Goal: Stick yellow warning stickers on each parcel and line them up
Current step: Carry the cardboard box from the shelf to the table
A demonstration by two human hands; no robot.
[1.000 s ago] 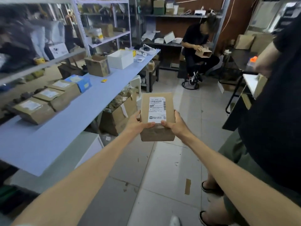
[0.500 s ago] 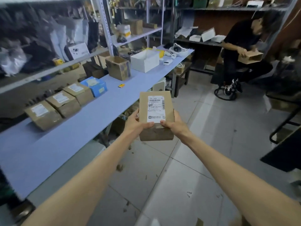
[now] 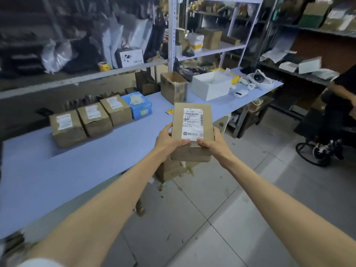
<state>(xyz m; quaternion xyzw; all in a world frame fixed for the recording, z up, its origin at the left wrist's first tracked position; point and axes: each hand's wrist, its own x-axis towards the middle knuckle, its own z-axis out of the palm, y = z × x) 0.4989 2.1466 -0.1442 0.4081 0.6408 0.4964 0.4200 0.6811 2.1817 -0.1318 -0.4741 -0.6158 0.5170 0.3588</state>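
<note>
I hold a brown cardboard parcel (image 3: 192, 120) with a white shipping label in front of me, over the edge of the blue table (image 3: 81, 164). My left hand (image 3: 169, 139) grips its left side and my right hand (image 3: 213, 143) grips its right side, thumbs on top. Three brown parcels (image 3: 90, 120) and a blue box (image 3: 138, 106) stand in a row at the table's back edge. A small yellow sticker (image 3: 169, 111) lies on the table just beyond the held parcel.
An open brown carton (image 3: 174, 87) and a white open box (image 3: 212, 85) stand further along the table. Metal shelving (image 3: 173, 35) full of goods rises behind. Cartons (image 3: 171, 170) sit under the table. A seated person (image 3: 339, 116) is at the right.
My view has swung left toward the table, and the held parcel now hangs over the table's edge. The standing person at the right has left the view.
</note>
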